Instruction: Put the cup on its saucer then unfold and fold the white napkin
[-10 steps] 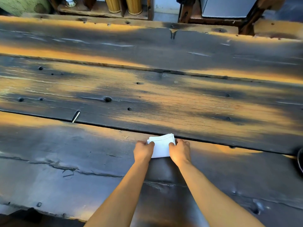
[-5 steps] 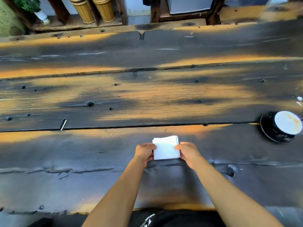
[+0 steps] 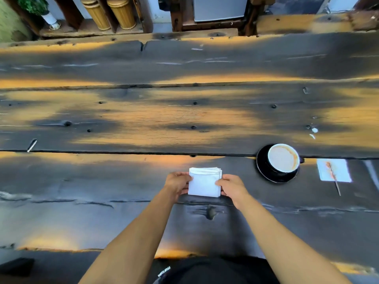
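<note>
A white napkin (image 3: 204, 182), folded into a small thick square, lies on the dark wooden table (image 3: 143, 119) near its front edge. My left hand (image 3: 177, 182) grips its left side and my right hand (image 3: 230, 186) grips its right side, thumbs on top. To the right, a black cup (image 3: 283, 158) with milky coffee stands on its black saucer (image 3: 264, 171), apart from my right hand.
Right of the saucer lies a second white napkin (image 3: 339, 171) with a stained stirring stick (image 3: 333, 175) across it. Two bamboo-coloured cylinders (image 3: 110, 14) and a plant pot (image 3: 50, 18) stand beyond the table's far edge. A dark object (image 3: 15, 267) sits at the bottom left.
The view has swung right and pulled back, bringing the cup, saucer and second napkin into sight. Both hands stay on the folded napkin, which looks squarer and flatter now.
</note>
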The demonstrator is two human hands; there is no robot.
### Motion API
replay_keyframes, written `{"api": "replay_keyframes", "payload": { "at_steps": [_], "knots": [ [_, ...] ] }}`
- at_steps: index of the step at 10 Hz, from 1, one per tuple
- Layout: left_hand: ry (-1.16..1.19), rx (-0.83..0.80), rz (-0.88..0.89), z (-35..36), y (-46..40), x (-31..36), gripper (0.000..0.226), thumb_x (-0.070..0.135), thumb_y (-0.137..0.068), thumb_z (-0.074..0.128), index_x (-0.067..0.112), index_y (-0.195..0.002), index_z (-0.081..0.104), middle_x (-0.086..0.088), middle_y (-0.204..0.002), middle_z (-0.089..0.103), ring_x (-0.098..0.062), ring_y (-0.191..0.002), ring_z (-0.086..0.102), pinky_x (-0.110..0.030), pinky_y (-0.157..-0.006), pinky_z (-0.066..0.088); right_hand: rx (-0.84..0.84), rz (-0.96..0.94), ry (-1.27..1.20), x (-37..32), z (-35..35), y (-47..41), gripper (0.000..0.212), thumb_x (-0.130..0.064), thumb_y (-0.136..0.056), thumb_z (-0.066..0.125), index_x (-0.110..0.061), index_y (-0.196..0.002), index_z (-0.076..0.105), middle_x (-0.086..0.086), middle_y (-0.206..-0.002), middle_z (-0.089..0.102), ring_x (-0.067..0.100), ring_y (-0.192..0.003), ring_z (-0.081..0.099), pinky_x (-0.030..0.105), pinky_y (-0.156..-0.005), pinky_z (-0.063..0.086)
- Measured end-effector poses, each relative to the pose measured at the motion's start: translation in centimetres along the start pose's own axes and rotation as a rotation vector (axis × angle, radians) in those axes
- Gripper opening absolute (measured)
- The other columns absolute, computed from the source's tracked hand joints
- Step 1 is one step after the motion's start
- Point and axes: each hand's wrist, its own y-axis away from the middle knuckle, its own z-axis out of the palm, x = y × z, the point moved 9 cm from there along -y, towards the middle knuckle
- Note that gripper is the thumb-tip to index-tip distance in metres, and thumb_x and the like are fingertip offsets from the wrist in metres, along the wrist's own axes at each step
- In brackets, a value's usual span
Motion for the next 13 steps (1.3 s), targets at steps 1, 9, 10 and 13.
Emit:
{"api": "replay_keyframes", "payload": {
  "at_steps": [1,9,10,13],
  "knots": [
    [-0.018,0.016,0.004,3.7,0.2,0.0,0.01,0.0,-0.093,0.064,0.009,-0.096,0.063,-0.01,-0.087,0.073,-0.02,-0.067,0.069,-0.024,-0.047,0.053,-0.009,-0.047,0.075,-0.5,-3.4,-0.2,0.019,0.001,-0.09,0.058,-0.011,-0.098,0.07,0.002,-0.088,0.07,0.013,-0.073,0.06,0.023,-0.061,0.046],
    [-0.312,0.218,0.091,11.3,-6.7,5.7,0.024,0.003,-0.079,0.068,0.024,-0.072,0.06,-0.013,-0.097,0.074,-0.03,-0.093,0.072,-0.043,-0.088,0.06,0.205,-0.132,0.47,-7.0,-9.2,-7.0,0.035,-0.017,-0.091,0.052,-0.001,-0.119,0.065,0.02,-0.12,0.065,0.037,-0.11,0.061,0.039,-0.095,0.05],
    [-0.366,0.2,0.109,10.8,-6.0,5.6,0.012,0.011,-0.081,0.068,0.02,-0.085,0.06,-0.01,-0.094,0.072,-0.03,-0.091,0.069,-0.04,-0.086,0.06,0.225,-0.138,0.471,-7.2,-9.4,-6.2,0.028,-0.017,-0.091,0.053,0.004,-0.107,0.063,0.02,-0.113,0.064,0.037,-0.103,0.06,0.037,-0.087,0.046],
    [-0.571,0.048,0.192,10.7,-1.5,2.1,0.021,0.013,-0.088,0.053,0.015,-0.067,0.05,-0.009,-0.068,0.054,-0.026,-0.069,0.05,-0.031,-0.068,0.045,0.214,-0.199,0.576,-3.7,-11.1,-0.4,0.015,-0.017,-0.094,0.053,-0.015,-0.102,0.066,0.014,-0.119,0.054,0.028,-0.107,0.056,0.03,-0.093,0.042]
  ]
}}
